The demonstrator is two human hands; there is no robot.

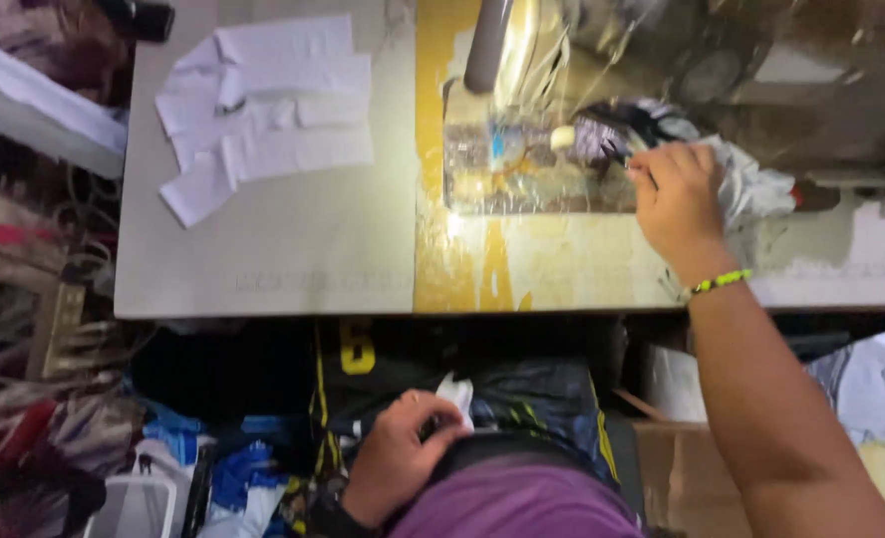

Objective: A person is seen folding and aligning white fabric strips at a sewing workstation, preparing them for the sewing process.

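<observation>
Two hands: right hand grips one white cloth at upper right; left hand pinches one white scrap at bottom centre; white strips, too overlapped to count, lie upper left on the tabletop.

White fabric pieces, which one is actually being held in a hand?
The small white piece pinched in the left hand over the lap; the other white pieces lie untouched in a pile on the table.

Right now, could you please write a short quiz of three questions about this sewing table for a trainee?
1. True or false: the right hand reaches up to the sewing machine.
2. What does the left hand pinch? A) small white piece B) scissors C) a spool
3. On which side of the table do the white fabric strips lie?

Key: 1 true; 2 A; 3 the left side.
</observation>
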